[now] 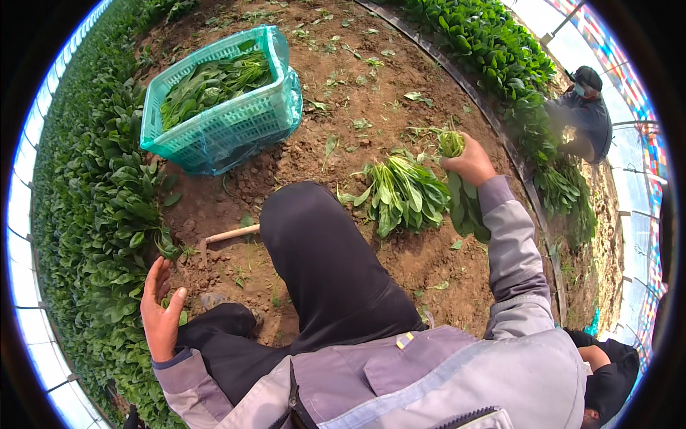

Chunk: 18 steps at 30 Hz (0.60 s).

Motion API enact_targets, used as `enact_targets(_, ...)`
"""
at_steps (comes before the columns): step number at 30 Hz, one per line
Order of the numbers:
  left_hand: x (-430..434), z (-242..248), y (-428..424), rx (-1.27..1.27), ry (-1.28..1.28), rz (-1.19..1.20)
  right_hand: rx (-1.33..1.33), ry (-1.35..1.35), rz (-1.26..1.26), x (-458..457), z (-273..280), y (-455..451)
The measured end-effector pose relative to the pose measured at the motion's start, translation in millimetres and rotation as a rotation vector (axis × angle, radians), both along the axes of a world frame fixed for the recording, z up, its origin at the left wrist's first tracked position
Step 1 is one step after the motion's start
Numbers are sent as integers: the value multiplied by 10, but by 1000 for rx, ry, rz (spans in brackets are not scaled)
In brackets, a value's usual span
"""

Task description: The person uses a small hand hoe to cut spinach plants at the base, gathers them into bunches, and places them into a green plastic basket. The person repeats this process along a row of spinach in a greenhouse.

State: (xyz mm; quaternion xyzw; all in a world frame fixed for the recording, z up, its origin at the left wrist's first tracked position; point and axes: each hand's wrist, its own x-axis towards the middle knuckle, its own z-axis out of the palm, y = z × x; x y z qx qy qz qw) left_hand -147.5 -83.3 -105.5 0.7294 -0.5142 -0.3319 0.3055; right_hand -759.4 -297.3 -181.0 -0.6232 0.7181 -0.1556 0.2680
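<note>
My right hand (471, 161) grips a bunch of leafy greens (465, 206), its pale stems pointing up and its leaves hanging down. Just left of it, a pile of the same cut greens (404, 195) lies on the soil. My left hand (163, 311) holds nothing, fingers apart, beside the edge of the growing leafy crop (115, 230). Near my left knee lies a small hand hoe (231, 234) with a wooden handle, its far end hidden behind my leg.
A turquoise plastic crate (230, 126) lined with thin film holds more greens ahead on the left. A dark strip edging (477, 94) borders another crop bed (482, 48) on the right. One person (584, 115) works there; another person (611, 375) is low at the right rear.
</note>
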Motion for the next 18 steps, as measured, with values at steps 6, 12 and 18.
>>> enact_targets(6,418,-185,183,126,-37,164,505,571,40,605,-1783,-278)
enact_targets(12,431,-241,233,336,-154,190,507,599,-159,844,-2730,-644)
enact_targets(18,437,-282,266,519,-198,252,30,590,-187,784,-3122,-486)
